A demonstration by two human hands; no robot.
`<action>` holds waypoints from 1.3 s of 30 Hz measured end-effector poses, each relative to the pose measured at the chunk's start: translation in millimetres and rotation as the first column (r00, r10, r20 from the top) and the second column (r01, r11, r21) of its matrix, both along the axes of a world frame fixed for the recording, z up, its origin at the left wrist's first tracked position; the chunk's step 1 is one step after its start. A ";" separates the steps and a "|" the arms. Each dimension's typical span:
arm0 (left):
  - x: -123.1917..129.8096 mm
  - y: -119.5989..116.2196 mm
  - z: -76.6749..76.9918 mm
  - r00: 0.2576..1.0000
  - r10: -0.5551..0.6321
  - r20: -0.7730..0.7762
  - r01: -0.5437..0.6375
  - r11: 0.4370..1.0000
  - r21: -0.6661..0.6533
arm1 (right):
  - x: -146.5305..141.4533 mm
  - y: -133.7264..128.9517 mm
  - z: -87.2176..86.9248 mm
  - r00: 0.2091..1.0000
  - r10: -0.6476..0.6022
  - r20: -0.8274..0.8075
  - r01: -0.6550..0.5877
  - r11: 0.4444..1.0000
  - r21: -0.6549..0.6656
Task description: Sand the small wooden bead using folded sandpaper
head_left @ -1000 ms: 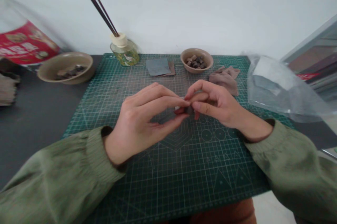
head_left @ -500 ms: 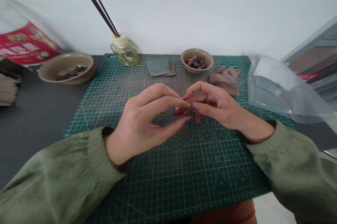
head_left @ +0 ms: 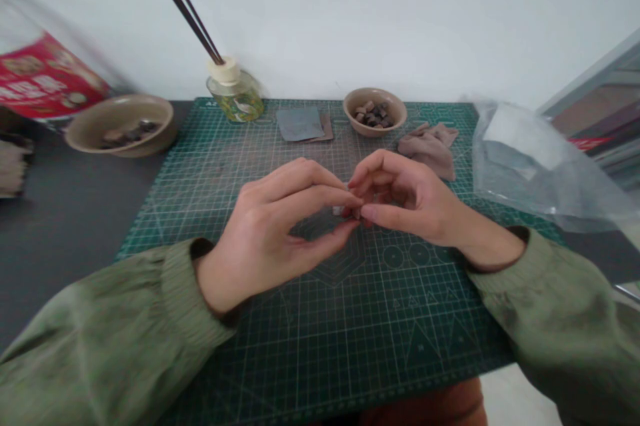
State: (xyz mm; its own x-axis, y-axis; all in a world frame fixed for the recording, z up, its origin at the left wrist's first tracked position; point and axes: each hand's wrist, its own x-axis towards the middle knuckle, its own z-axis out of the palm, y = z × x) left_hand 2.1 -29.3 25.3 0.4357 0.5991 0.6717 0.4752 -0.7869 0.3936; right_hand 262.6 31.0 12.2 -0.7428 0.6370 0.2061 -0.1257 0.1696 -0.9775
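My left hand point(head_left: 280, 233) is closed in a pinch, its thumb and fingertips meeting near the middle of the mat. My right hand point(head_left: 410, 203) comes in from the other side, fingers curled, with thumb and forefinger touching the left fingertips. Between them a small brownish piece point(head_left: 356, 213) shows only in part; its kind is hidden by the fingers. Both hands are held over the green cutting mat point(head_left: 325, 346), which has a white printed grid.
A bowl of small brown and dark blocks point(head_left: 375, 94) stands behind my hands, beside a crumpled cloth point(head_left: 430, 151). Grey sandpaper-like sheets point(head_left: 300, 125) and a reed diffuser point(head_left: 235, 94) are at the back. Another bowl point(head_left: 120, 113) sits left; a clear plastic bag point(head_left: 530, 176) lies right.
My right fingers have curled in more, and the reddish-brown fingers or strip that hung below them no longer shows. My left hand has barely moved. The view has shifted slightly.
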 end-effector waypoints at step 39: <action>-1.0 0.1 -2.3 0.999 0.046 0.023 -0.045 0.997 -0.059 | -0.5 0.8 4.6 0.996 0.010 -0.085 -0.014 0.999 -0.046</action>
State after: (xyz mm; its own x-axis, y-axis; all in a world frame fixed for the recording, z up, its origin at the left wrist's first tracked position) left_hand 1.1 -29.2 23.0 0.3909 0.6564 0.6453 0.4993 -0.7402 0.4504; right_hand 262.1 31.7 16.9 -0.7316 0.6386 0.2387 -0.2102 0.1218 -0.9700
